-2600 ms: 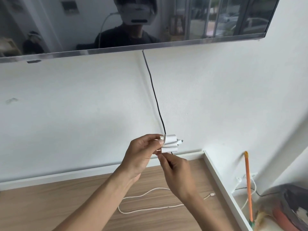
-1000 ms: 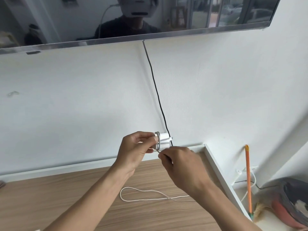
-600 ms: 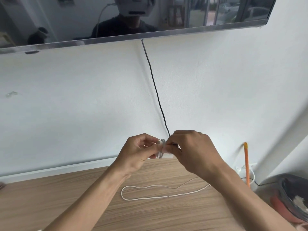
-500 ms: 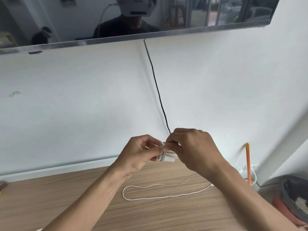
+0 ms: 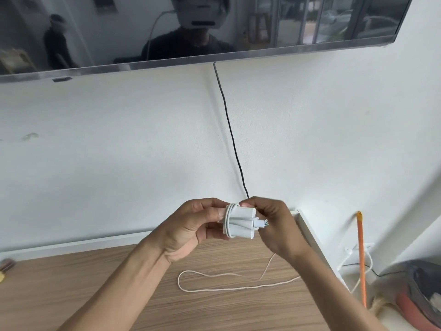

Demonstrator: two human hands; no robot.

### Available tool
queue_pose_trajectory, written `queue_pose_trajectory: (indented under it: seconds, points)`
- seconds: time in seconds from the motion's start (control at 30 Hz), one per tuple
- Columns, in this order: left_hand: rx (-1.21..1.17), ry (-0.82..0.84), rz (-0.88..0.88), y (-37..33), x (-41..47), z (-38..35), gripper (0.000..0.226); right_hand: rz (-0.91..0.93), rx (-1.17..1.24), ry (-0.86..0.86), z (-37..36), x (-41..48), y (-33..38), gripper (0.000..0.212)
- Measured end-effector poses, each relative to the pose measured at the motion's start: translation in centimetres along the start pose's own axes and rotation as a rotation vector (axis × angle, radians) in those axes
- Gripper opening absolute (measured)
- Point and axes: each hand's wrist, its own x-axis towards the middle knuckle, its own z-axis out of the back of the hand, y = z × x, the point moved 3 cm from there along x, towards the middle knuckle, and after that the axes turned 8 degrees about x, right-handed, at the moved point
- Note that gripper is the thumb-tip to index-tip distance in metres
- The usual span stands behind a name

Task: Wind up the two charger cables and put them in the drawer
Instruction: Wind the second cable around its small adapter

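Now both hands are raised over the wooden surface (image 5: 119,297), meeting in front of the wall (image 5: 95,163). The left hand (image 5: 191,225) grips the left end of a white charger block (image 5: 241,223), its fingers (image 5: 207,204) curled over the top and the thumb pressed against the side. Several turns of the white cable (image 5: 228,220) are wrapped round that block, close to the left hand. The right hand (image 5: 274,225) is closed at the block's right end, its fingers (image 5: 254,202) bent in and pinching the cable there, where a small plug tip pokes out. From under this hand a thin strand drops to the surface and joins a loose white loop lying there; I cannot tell whether the loop is the same cable or a second one. A white rim (image 5: 310,235) edges the surface on the right. Behind the hands a black cord (image 5: 231,139) runs down the wall from a dark screen (image 5: 310,25) mounted above, which mirrors the room. To the right an orange stick (image 5: 361,259) stands near a wall socket (image 5: 368,247), with something dark and red beside it, cut off by the edge.
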Motion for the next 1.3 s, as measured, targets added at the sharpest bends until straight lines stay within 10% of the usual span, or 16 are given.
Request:
queue_pose_trajectory:
  seconds: [0.23,0.77,1.3]
  points:
    - [-0.043,-0.247,0.025,1.2,0.8,0.6,0.029,-0.055,-0.225,-0.211,-2.0,-2.5,-1.7,0.033]
    - [0.289,-0.453,0.013,3.3,1.8,2.1,0.017,0.054,-0.873,0.169,-0.9,-0.8,4.8,0.029]
    - [-0.03,-0.038,-0.019,0.2,0.5,1.4,0.031,-0.077,-0.145,0.13,-0.1,2.4,0.4,0.031]
